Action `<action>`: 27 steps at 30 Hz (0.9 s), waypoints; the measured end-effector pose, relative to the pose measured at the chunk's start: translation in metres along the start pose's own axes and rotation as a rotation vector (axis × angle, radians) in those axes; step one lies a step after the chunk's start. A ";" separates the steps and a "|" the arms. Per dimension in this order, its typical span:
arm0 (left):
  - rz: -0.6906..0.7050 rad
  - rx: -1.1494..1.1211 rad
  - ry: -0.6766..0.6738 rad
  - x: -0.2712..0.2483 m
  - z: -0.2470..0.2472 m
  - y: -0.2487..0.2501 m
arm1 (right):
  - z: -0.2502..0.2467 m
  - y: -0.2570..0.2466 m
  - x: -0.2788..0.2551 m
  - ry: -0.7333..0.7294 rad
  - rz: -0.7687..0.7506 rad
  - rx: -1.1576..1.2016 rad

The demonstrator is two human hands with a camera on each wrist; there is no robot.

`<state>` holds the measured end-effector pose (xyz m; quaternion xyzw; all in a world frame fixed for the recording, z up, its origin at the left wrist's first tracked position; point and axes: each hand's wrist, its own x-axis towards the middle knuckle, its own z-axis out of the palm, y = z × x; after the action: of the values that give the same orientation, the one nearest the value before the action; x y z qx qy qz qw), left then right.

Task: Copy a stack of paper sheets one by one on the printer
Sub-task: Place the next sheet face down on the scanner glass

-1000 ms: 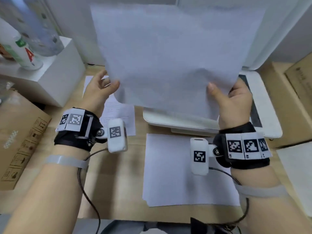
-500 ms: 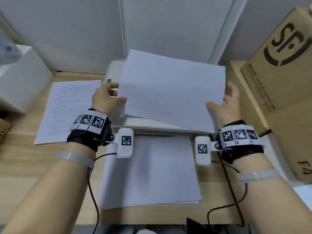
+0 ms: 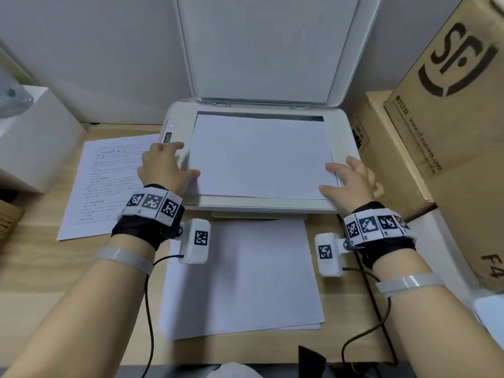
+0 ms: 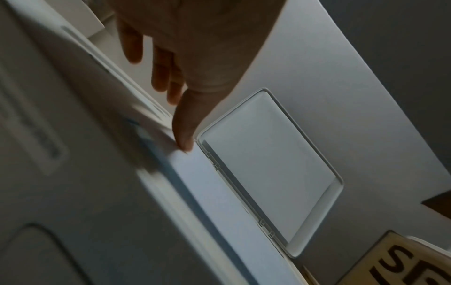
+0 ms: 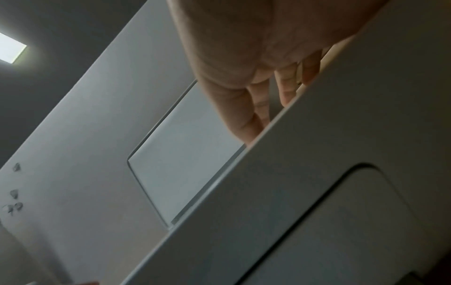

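The white printer (image 3: 178,115) stands with its lid (image 3: 261,47) raised against the wall. One blank-side-up sheet (image 3: 259,156) lies flat on the scanner glass. My left hand (image 3: 177,162) rests at the sheet's left edge, thumb on its near left corner and fingers on the printer's rim. In the left wrist view the thumb (image 4: 184,133) touches the sheet (image 4: 212,189). At the right edge, my right hand (image 3: 338,178) lies with spread fingers, thumb and forefinger on the paper. A stack of sheets (image 3: 245,276) lies on the table before the printer.
A printed sheet (image 3: 109,181) lies on the wooden table left of the printer. Cardboard boxes (image 3: 450,118) stand close against the printer's right side. A white box (image 3: 35,137) sits at the far left. Cables (image 3: 365,334) trail from both wrists.
Both hands held the sheet up in the air and have lowered it flat onto the scanner glass. The fingers now lie straight on its edges.
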<state>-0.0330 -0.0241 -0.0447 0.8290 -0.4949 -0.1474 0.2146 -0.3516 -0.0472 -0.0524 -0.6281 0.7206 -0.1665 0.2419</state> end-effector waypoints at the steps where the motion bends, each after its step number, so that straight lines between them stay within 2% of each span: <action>1: -0.011 0.080 -0.003 0.000 -0.002 -0.001 | -0.001 -0.001 -0.001 -0.017 0.016 0.004; 5: -0.031 0.113 -0.110 0.001 -0.006 -0.010 | -0.008 -0.003 -0.003 -0.094 0.052 0.102; 8: -0.042 0.068 -0.200 0.001 -0.005 -0.017 | -0.007 0.000 0.000 -0.129 0.030 0.029; 19: 0.003 0.040 -0.149 -0.001 0.007 -0.024 | 0.004 0.002 0.004 -0.063 0.047 -0.055; 27: 0.071 0.067 -0.286 0.003 0.000 -0.030 | 0.003 0.003 0.004 -0.058 0.037 -0.060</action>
<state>-0.0086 -0.0144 -0.0602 0.7883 -0.5539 -0.2398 0.1195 -0.3527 -0.0502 -0.0573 -0.6261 0.7295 -0.1218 0.2468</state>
